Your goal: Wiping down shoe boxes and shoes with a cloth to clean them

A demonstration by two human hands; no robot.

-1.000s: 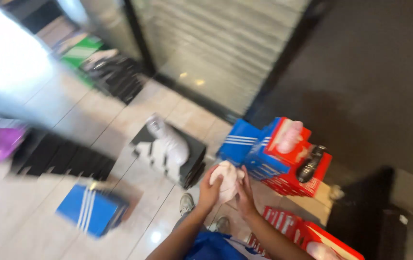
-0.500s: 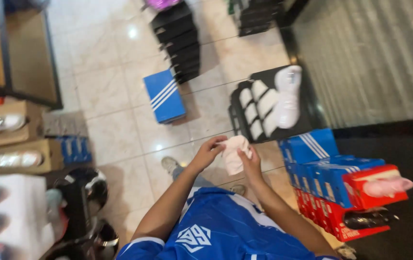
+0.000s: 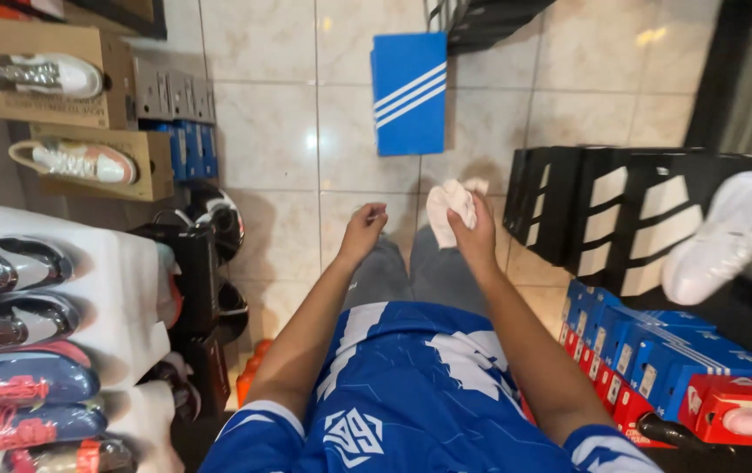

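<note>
Crumpled white paper wad (image 3: pixel 449 207) held up in front of the body, over the tiled floor (image 3: pixel 262 131). Right hand (image 3: pixel 474 236) closed around its lower part, fingers wrapped, the top of the wad sticking out above the fist. Left hand (image 3: pixel 365 229) just beside it, apart from the paper, fingers loosely curled, holding nothing.

Below the hands: grey trousers and a blue-and-white jersey (image 3: pixel 411 394).

On the floor ahead, a blue shoebox with white stripes (image 3: pixel 408 92), lying flat, well apart from the hands. To the right, a row of black shoeboxes with white stripes (image 3: pixel 621 215) standing on edge; a white sneaker (image 3: pixel 727 235) rests tilted on top at the far right. Nearer, stacked blue boxes (image 3: pixel 656 346) and red boxes (image 3: pixel 727 407).

To the left, cardboard boxes (image 3: pixel 87 88) each with a sneaker on top, one white-grey, one with pink trim. Lower left, a white surface (image 3: pixel 126 289) carrying a column of dark and pink-blue shoes (image 3: pixel 17 350).
</note>
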